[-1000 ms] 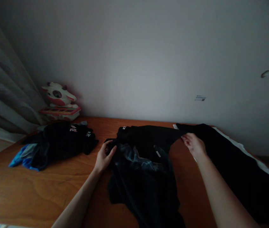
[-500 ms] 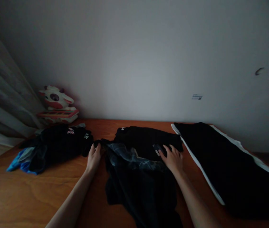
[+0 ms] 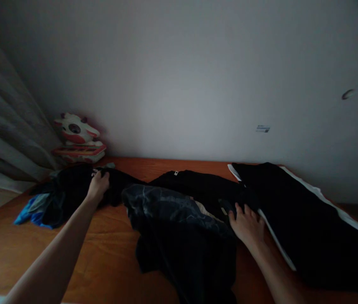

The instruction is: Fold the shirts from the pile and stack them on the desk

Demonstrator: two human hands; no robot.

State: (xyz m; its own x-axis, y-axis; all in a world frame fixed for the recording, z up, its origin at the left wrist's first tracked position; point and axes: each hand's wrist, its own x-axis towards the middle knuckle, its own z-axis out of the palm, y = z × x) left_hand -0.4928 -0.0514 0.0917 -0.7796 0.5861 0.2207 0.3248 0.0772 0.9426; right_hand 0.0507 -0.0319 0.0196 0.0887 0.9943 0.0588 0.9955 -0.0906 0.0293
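A black garment (image 3: 198, 185) with a small white tag lies across the middle of the wooden table. Over its near side is dark cloth with a grey marbled band (image 3: 166, 202), its dark folds hanging toward me. My left hand (image 3: 99, 185) is closed on black cloth at the edge of a heap of dark clothes (image 3: 74, 190), partly covering a pink print. From there black cloth runs toward the middle garment. My right hand (image 3: 247, 223) rests on the garment's right end, fingers apart, beside a dark patch with a pale label (image 3: 223, 209).
Black trousers or similar long black cloth (image 3: 299, 219) with white cloth beneath lie on the right. Blue cloth (image 3: 27, 213) sticks out of the left heap. Behind it stands a cow-shaped toy keyboard (image 3: 79, 137), near a curtain (image 3: 11, 126) and the wall (image 3: 179, 84).
My left hand has moved left to the heap, drawing black cloth along. My right hand has shifted right, and the garment's right end now reaches the long black cloth. The marbled band is spread wider.
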